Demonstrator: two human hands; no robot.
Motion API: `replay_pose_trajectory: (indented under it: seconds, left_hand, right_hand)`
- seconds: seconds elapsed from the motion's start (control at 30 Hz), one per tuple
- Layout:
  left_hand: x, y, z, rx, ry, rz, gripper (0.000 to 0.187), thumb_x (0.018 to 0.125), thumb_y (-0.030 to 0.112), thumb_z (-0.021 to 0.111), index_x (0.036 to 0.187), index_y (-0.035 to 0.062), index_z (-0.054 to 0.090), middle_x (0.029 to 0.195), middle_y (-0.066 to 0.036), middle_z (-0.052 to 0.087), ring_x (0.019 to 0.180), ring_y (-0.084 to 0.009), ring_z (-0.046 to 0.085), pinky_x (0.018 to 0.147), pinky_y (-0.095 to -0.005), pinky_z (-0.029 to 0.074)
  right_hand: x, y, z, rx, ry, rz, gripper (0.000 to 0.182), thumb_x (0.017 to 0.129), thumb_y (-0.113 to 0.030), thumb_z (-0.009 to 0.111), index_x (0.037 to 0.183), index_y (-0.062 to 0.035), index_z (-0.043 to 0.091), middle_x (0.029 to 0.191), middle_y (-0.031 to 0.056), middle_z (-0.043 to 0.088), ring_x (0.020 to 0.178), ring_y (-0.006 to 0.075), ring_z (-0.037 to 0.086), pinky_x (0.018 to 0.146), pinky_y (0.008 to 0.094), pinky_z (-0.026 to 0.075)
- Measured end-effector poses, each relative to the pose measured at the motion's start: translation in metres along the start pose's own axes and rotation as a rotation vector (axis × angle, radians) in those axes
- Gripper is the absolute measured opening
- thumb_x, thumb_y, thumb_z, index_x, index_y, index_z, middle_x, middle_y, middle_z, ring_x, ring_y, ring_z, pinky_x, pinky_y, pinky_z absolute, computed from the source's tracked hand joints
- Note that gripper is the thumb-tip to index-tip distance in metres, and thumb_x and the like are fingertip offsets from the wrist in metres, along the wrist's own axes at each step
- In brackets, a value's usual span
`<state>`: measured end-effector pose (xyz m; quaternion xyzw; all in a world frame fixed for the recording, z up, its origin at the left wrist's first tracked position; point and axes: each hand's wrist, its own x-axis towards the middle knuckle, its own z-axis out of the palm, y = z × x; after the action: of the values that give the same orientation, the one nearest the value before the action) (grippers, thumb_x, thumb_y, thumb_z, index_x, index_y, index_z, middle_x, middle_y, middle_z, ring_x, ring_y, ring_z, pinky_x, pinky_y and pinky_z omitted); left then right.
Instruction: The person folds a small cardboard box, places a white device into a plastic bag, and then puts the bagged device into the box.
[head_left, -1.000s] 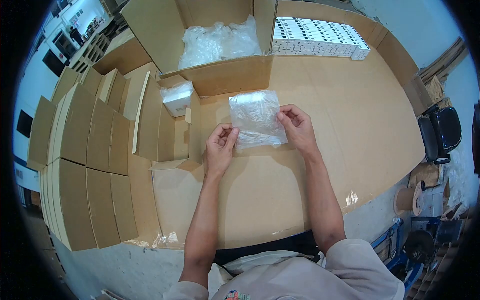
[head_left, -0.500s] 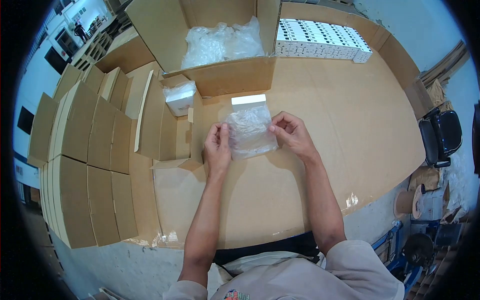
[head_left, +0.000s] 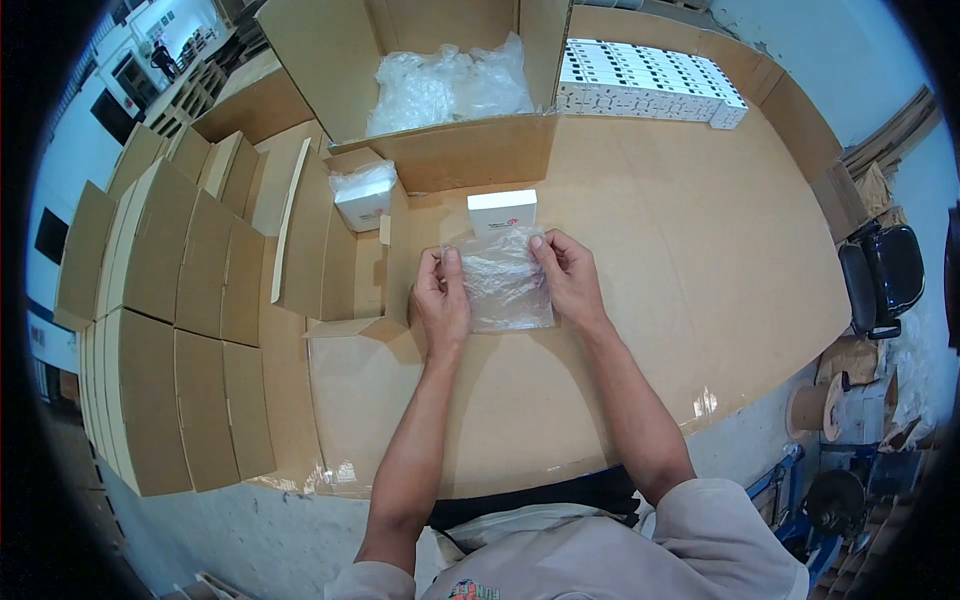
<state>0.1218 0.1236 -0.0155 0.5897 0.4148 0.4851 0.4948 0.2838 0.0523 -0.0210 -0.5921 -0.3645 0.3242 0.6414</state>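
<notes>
A clear bubble-wrap bag (head_left: 505,285) hangs between my two hands over the cardboard-covered table. My left hand (head_left: 441,290) pinches its left upper edge, and my right hand (head_left: 568,272) pinches the upper right corner. Just beyond the bag lies a small white box (head_left: 502,210), its lower part hidden by the bag. To the left, an open brown carton (head_left: 340,270) holds a white box in bubble wrap (head_left: 364,197) at its far end.
Behind, a large open carton (head_left: 480,155) contains a pile of bubble-wrap bags (head_left: 450,88). White boxes (head_left: 650,85) stand in rows at the back right. Several brown cartons (head_left: 150,390) are stacked at the left. A black chair (head_left: 882,270) is beyond the table's right side.
My right hand has shifted slightly left and up along the bag's edge. The bag is flatter and hangs a little lower, and more of the white box's front shows.
</notes>
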Motion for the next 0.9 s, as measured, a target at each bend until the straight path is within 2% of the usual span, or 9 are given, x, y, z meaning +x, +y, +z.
replay_pose_trajectory:
  seconds: [0.13,0.23,0.33,0.4,0.47,0.57,0.67,0.77,0.9]
  left_hand:
    - [0.000,-0.004,-0.004,0.033,-0.007,-0.036,0.032,0.111,0.028,0.049,0.090,0.0045,0.053,0.079,0.005,0.047,0.074,-0.0054,0.040,0.066,-0.0221,0.037]
    - [0.007,-0.015,0.002,0.102,0.121,0.203,0.035,0.111,0.031,0.051,0.087,0.0050,0.055,0.069,0.005,0.044,0.058,-0.0043,0.040,0.050,-0.0254,0.035]
    - [0.003,-0.006,0.000,-0.079,0.083,0.005,0.025,0.108,0.027,0.058,0.095,0.0051,0.058,0.073,0.004,0.055,0.058,-0.0036,0.045,0.050,-0.0245,0.037]
    - [0.004,0.002,-0.004,-0.136,-0.031,-0.092,0.018,0.102,0.020,0.067,0.103,0.0041,0.059,0.081,0.000,0.065,0.063,-0.0044,0.053,0.055,-0.0229,0.043]
    - [0.005,0.002,-0.005,-0.183,-0.132,-0.117,0.025,0.096,0.013,0.075,0.111,0.0027,0.058,0.089,-0.005,0.071,0.070,-0.0060,0.061,0.061,-0.0221,0.048]
    - [0.006,-0.002,-0.003,-0.204,-0.226,-0.078,0.039,0.088,0.006,0.082,0.117,0.0009,0.056,0.096,-0.011,0.075,0.079,-0.0092,0.068,0.069,-0.0227,0.053]
    - [0.003,0.004,-0.004,-0.180,-0.238,-0.088,0.041,0.086,0.004,0.083,0.117,0.0009,0.056,0.094,-0.010,0.075,0.085,-0.0108,0.071,0.073,-0.0240,0.055]
    - [0.001,0.003,-0.002,-0.208,-0.266,-0.080,0.043,0.086,0.004,0.083,0.119,0.0011,0.055,0.096,-0.011,0.075,0.087,-0.0120,0.071,0.075,-0.0246,0.056]
    - [-0.003,0.008,0.001,-0.217,-0.298,-0.102,0.043,0.086,0.004,0.083,0.118,0.0010,0.055,0.099,-0.011,0.075,0.089,-0.0131,0.072,0.077,-0.0253,0.057]
  right_hand:
    - [-0.005,0.000,0.010,-0.099,0.130,-0.019,0.036,0.107,-0.028,0.060,0.083,-0.0013,0.061,0.065,-0.0030,0.049,0.062,0.0056,0.042,0.055,0.0275,0.037]
    - [-0.009,-0.003,0.021,-0.212,0.247,-0.115,0.036,0.108,-0.027,0.058,0.083,-0.0002,0.060,0.062,-0.0019,0.048,0.060,0.0069,0.041,0.054,0.0283,0.037]
    - [-0.006,0.004,0.021,-0.240,0.267,-0.176,0.037,0.108,-0.026,0.057,0.083,0.0004,0.060,0.062,-0.0009,0.048,0.061,0.0075,0.041,0.055,0.0287,0.038]
    - [-0.005,0.006,0.016,-0.208,0.238,-0.171,0.033,0.108,-0.025,0.057,0.086,0.0001,0.061,0.063,-0.0007,0.049,0.061,0.0076,0.042,0.055,0.0287,0.038]
    - [-0.005,0.004,0.012,-0.146,0.191,-0.144,0.028,0.107,-0.023,0.057,0.092,-0.0007,0.062,0.065,-0.0011,0.050,0.062,0.0076,0.043,0.055,0.0285,0.038]
    - [-0.002,-0.001,0.007,-0.040,0.193,-0.150,0.019,0.104,-0.021,0.061,0.107,-0.0027,0.063,0.081,0.0016,0.061,0.075,0.0097,0.055,0.063,0.0291,0.044]
    - [-0.002,-0.022,-0.001,-0.119,0.217,-0.398,0.027,0.096,-0.015,0.070,0.121,-0.0056,0.062,0.106,0.0073,0.066,0.096,0.0178,0.062,0.076,0.0330,0.050]
    - [-0.007,-0.038,-0.011,-0.391,0.147,-0.535,0.036,0.085,-0.009,0.077,0.120,-0.0084,0.066,0.125,0.0117,0.062,0.115,0.0268,0.059,0.087,0.0382,0.050]
    - [-0.010,-0.040,-0.010,-0.553,0.139,-0.653,0.034,0.078,-0.008,0.082,0.111,-0.0122,0.073,0.128,0.0106,0.061,0.120,0.0302,0.055,0.090,0.0414,0.050]
